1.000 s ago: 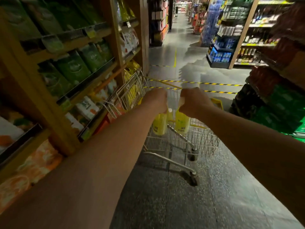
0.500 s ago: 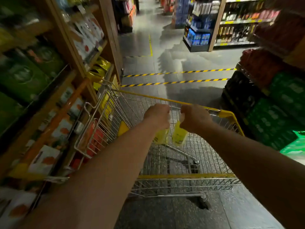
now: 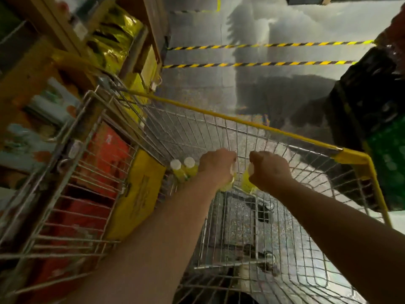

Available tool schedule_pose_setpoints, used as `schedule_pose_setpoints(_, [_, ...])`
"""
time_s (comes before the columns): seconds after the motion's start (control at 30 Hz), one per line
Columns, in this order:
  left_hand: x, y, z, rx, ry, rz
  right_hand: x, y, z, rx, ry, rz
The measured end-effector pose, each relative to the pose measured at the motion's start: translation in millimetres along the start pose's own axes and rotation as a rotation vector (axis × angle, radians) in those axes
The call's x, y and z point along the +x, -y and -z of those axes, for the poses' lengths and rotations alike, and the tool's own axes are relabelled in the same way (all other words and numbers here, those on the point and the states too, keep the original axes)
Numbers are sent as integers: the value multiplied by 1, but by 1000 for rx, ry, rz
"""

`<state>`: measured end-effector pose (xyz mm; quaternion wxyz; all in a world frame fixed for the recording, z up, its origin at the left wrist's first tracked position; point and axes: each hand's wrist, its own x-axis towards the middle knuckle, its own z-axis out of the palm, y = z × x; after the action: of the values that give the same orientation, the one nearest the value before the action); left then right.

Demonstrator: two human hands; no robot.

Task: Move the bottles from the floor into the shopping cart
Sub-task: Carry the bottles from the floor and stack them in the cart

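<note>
Both my arms reach down into the wire shopping cart [image 3: 258,126], which has a yellow rim. My left hand [image 3: 215,164] grips the top of a yellow bottle [image 3: 228,185], held upright low inside the basket. My right hand [image 3: 270,170] grips a second yellow bottle [image 3: 247,183] right beside it. Two more yellow bottles with white caps [image 3: 183,166] stand in the cart's far left corner, just left of my left hand. The fingers hide the caps of the held bottles.
Wooden shelves [image 3: 35,69] with packaged goods stand close along the cart's left side. A yellow sign panel [image 3: 140,194] hangs on the cart's left wall. Stacked dark and green crates [image 3: 377,128] stand at the right. Hazard-striped tape [image 3: 263,63] crosses the grey floor ahead.
The view has tipped down and closer over the cart. Both hands have lowered the two yellow bottles deeper into the basket, beside two bottles now visible in the corner.
</note>
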<state>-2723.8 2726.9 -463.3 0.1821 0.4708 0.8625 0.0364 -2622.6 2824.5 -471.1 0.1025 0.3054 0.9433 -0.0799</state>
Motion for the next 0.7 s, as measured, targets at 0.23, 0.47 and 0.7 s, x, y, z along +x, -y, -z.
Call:
schedule_pose_setpoints(0.23, [64, 5, -54, 43, 34, -18, 59, -21, -55, -32, 77, 37])
schedule_pose_setpoints(0.47, [95, 14, -94, -21, 46, -21, 89, -37, -102, -27, 119, 44])
schedule_pose_setpoints(0.7, [109, 15, -120, -39, 9, -58, 98, -47, -120, -48, 128, 104])
